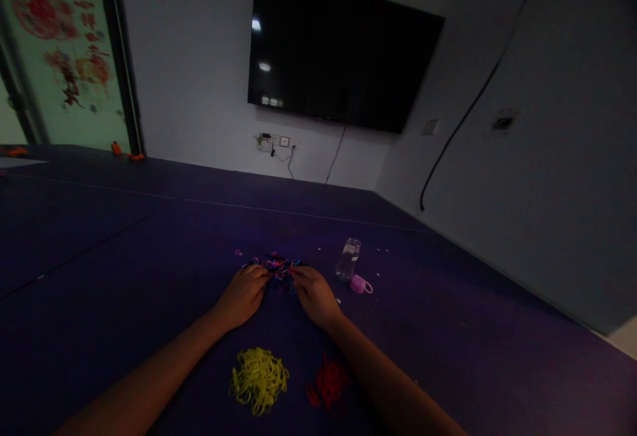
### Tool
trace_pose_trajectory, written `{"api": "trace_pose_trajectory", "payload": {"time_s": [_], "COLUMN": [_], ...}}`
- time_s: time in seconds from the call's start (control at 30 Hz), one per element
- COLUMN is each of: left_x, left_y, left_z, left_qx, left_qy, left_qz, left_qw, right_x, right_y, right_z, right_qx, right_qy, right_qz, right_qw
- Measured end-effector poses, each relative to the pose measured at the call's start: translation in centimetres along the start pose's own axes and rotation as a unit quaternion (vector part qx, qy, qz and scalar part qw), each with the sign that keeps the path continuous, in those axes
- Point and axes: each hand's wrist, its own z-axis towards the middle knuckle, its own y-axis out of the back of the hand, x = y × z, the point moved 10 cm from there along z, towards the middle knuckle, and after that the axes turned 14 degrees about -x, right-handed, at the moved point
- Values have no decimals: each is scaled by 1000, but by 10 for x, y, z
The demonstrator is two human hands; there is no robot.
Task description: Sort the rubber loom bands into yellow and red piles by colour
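A mixed pile of small rubber bands (279, 265), mostly dark blue with pink and red ones among them, lies on the purple surface between my two hands. My left hand (247, 292) rests at the pile's left side, fingers stretched loosely over its edge. At the right side, my right hand (312, 291) has its fingertips closed together in the bands, with a bit of red at the tips. Nearer to me, between my forearms, lies a heap of yellow rubber bands (259, 380). Beside it a smaller heap of red rubber bands (329, 383) sits close to my right forearm.
Right of the pile stands a clear bottle (348, 260), its pink cap (358, 284) with a loop lying beside it. White scraps (378, 275) are scattered nearby. A wall with a large black television (343, 51) rises beyond the purple surface (149, 243).
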Motion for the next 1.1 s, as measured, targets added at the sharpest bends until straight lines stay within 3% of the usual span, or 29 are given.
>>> {"api": "trace_pose_trajectory", "payload": {"time_s": [0.17, 0.4, 0.6, 1.1], "left_x": [0, 21, 30, 26], "left_y": [2, 10, 18, 18], "left_z": [3, 7, 8, 7], "left_qx": [-8, -78, -103, -91], "left_qy": [4, 47, 99, 78], "left_qz": [-11, -120, -143, -78], "left_qw": [1000, 989, 979, 990], "right_x": [-3, -18, -18, -9], "right_y": [7, 17, 15, 4], "right_z": [0, 2, 2, -1], "right_qx": [-41, -119, -105, -43], "right_qy": [-10, -65, -66, -41], "right_qz": [35, 91, 105, 48], "right_qw": [999, 987, 987, 997]}}
